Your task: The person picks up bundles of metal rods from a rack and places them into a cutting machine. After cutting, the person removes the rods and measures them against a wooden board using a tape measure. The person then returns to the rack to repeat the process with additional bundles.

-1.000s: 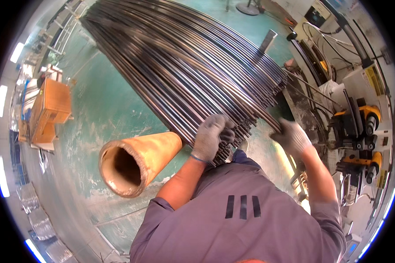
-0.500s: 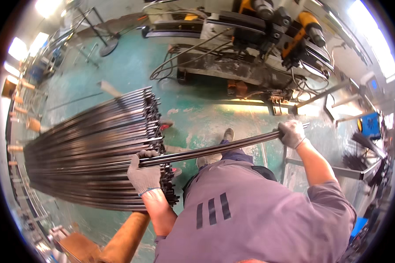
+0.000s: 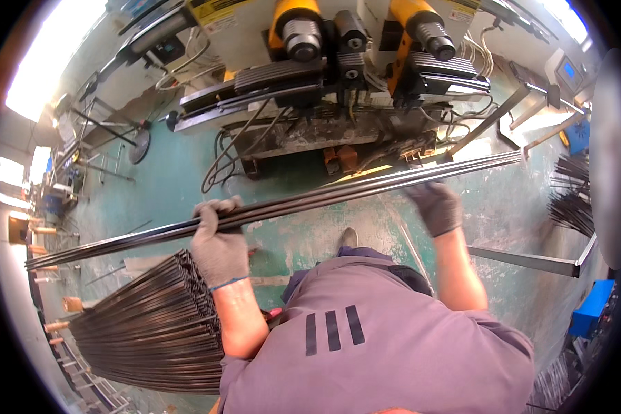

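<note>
A few long, thin dark metal bars (image 3: 324, 200) stretch across in front of me, raised off the stack and sloping up to the right. My left hand (image 3: 219, 241), in a grey work glove, is wrapped round them left of their middle. My right hand (image 3: 436, 207), also gloved, is just below the bars toward their right part. It is smeared by motion, and its fingertips meet the lower edge of the bars, so its grip does not show. At lower left lies a large stack of similar metal bars (image 3: 152, 324), their ends facing me.
Ahead stands a machine with yellow-and-black heads (image 3: 300, 38) over a heavy metal bed (image 3: 297, 138), with loose cables (image 3: 217, 162). A metal frame (image 3: 524, 261) is on the right, with a bundle of dark rods (image 3: 573, 193) and a blue box (image 3: 592, 308) beyond it.
The bars have come off the stack and moved forward and right toward the machine. My view has turned to face the machine. My right hand has shifted from the bars' end to below them.
</note>
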Motion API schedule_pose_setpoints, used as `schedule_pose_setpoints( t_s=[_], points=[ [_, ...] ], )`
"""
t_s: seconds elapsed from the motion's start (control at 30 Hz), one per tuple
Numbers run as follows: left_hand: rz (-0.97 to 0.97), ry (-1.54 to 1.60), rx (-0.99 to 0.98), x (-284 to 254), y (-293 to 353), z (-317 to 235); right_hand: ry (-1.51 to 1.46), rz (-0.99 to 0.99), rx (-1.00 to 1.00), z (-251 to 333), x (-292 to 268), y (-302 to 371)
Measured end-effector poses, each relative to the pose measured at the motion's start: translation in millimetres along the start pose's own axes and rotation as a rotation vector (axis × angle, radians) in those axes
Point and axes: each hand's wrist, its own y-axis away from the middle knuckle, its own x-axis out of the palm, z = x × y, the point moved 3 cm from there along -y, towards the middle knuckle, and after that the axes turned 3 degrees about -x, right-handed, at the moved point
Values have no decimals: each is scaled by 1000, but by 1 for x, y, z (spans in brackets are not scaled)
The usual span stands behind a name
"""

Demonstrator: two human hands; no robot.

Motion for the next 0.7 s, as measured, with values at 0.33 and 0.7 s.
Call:
schedule_pose_setpoints(
  t_s=[0.33, 0.7],
  points=[
    [225, -89, -205, 77, -112, 90, -407, 124, -20, 16, 71, -72],
    [248, -52, -502, 83, -234, 109, -39, -227, -291, -27, 160, -148]
  ],
)
